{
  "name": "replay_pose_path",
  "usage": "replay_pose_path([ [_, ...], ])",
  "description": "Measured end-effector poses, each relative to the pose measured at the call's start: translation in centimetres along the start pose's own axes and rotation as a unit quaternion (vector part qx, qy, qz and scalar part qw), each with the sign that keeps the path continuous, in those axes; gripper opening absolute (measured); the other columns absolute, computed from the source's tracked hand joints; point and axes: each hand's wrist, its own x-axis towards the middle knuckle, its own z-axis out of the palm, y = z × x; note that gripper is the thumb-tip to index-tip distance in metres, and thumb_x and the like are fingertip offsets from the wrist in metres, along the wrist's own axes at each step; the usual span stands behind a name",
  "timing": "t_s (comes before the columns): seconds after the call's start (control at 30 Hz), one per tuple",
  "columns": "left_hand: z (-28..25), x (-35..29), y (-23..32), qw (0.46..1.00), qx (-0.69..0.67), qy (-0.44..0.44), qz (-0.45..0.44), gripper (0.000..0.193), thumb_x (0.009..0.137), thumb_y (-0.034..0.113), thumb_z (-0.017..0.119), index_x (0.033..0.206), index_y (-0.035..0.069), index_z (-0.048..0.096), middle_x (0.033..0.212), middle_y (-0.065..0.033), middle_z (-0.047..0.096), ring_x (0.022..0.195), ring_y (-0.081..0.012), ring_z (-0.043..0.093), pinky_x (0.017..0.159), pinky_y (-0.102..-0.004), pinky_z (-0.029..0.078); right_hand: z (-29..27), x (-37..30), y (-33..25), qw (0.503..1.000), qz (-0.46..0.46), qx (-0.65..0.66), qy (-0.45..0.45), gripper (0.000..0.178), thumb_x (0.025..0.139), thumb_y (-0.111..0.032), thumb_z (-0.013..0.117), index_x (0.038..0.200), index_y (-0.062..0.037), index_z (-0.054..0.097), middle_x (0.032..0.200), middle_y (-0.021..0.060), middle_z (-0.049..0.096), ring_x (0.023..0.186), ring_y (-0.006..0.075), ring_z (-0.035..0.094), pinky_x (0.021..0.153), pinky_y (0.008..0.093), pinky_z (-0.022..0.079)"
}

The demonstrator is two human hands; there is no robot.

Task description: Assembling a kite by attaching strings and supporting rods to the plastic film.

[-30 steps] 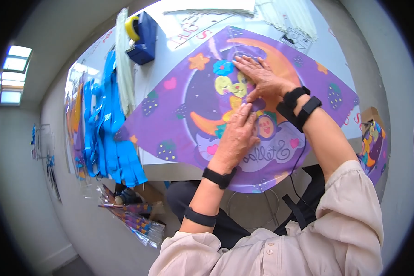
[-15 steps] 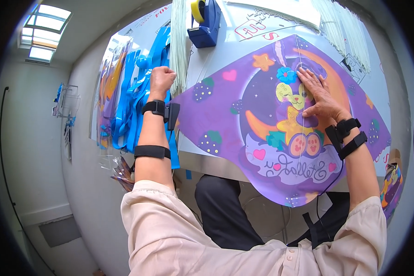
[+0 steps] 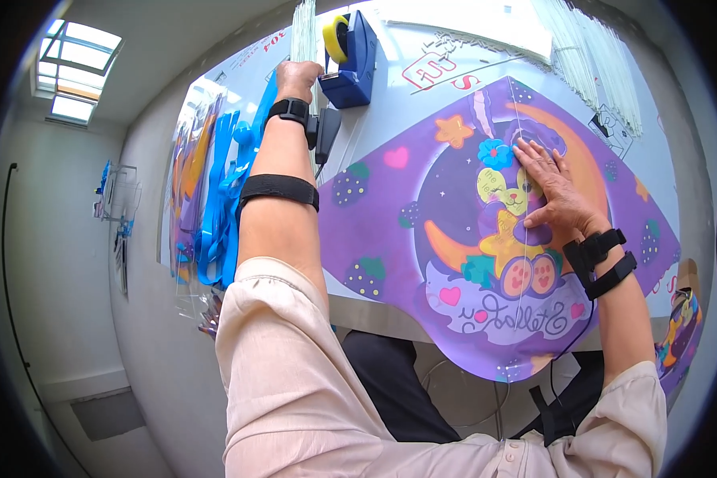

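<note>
My right hand [image 3: 551, 187] lies flat with fingers spread on a purple kite sail [image 3: 374, 187], printed with a cartoon rabbit, an orange moon, stars and hearts. A thin pale rod or line [image 3: 523, 239] runs down the sail's middle, beside that hand. Reaching far forward, my left hand [image 3: 298, 77] has its fingers curled in at the front end of a blue tape dispenser [image 3: 358, 80], which carries a yellow-cored roll. What those fingers pinch, if anything, is too small to make out. The sail's lower lobe hangs over the table's near edge.
Blue straps [image 3: 229, 191] and plastic-wrapped colourful pieces [image 3: 193, 171] lie at the left. Bundles of thin white rods [image 3: 601, 68] rest at the far right; another bundle [image 3: 303, 36] lies behind my left hand. Small grey pieces [image 3: 470, 44] are scattered at the back of the table.
My left hand has moved forward from above the sail's left corner to the tape dispenser. My right hand stays flat on the sail.
</note>
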Motion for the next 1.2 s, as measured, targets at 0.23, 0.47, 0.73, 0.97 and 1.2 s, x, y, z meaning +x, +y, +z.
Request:
replay_pose_path([
  [0.23,0.4,-1.2,1.5,0.996,-0.052,-0.057,-0.035,0.009,0.071,0.005,0.065,0.070,-0.003,0.061,0.053,0.0003,0.032,0.040,-0.0086,0.025,0.038,-0.0263,0.021,-0.2,-0.1,-0.3,1.000,0.002,0.000,0.001,0.114,0.043,-0.018,0.081,0.143,-0.0156,0.025,0.150,0.0025,0.021,0.140,0.0190,0.010,0.113,0.0403,-0.004],
  [0.47,-1.5,-0.1,-0.5,0.939,-0.264,-0.118,-0.184,0.010,0.067,0.000,0.064,0.070,0.004,0.056,0.052,0.0027,0.038,0.037,-0.0058,0.031,0.035,-0.0216,0.026,-0.4,-0.2,-0.7,1.000,0.005,0.003,0.000,0.115,0.043,-0.017,0.082,0.142,-0.0151,0.026,0.149,0.0028,0.022,0.140,0.0200,0.010,0.113,0.0408,-0.004],
  [0.73,-0.8,-0.8,-2.2,0.936,-0.246,-0.118,-0.224,0.010,0.071,0.000,0.063,0.067,0.006,0.055,0.052,0.0007,0.042,0.041,-0.0079,0.037,0.037,-0.0235,0.031,-0.3,-0.2,-0.5,1.000,0.010,-0.002,0.000,0.115,0.043,-0.018,0.082,0.143,-0.0154,0.025,0.149,0.0028,0.022,0.140,0.0199,0.010,0.113,0.0408,-0.004],
  [0.97,-2.4,1.7,-8.2,0.940,-0.182,-0.121,-0.261,0.014,0.078,0.005,0.060,0.069,0.004,0.049,0.056,-0.0040,0.042,0.045,-0.0165,0.040,0.040,-0.0316,0.037,0.6,0.8,-1.6,0.999,-0.029,0.020,-0.001,0.115,0.043,-0.018,0.082,0.143,-0.0156,0.025,0.150,0.0025,0.021,0.140,0.0196,0.010,0.113,0.0399,-0.004],
  [1.2,-0.9,-1.0,-3.3,0.970,-0.232,0.041,0.062,0.035,0.072,0.004,0.065,0.105,-0.004,0.059,0.093,-0.0122,0.061,0.081,-0.0218,0.059,0.073,-0.0355,0.047,-0.1,-0.2,0.1,1.000,-0.010,0.002,0.004,0.114,0.044,-0.017,0.082,0.143,-0.0159,0.025,0.150,0.0019,0.020,0.140,0.0195,0.009,0.113,0.0395,-0.004],
])
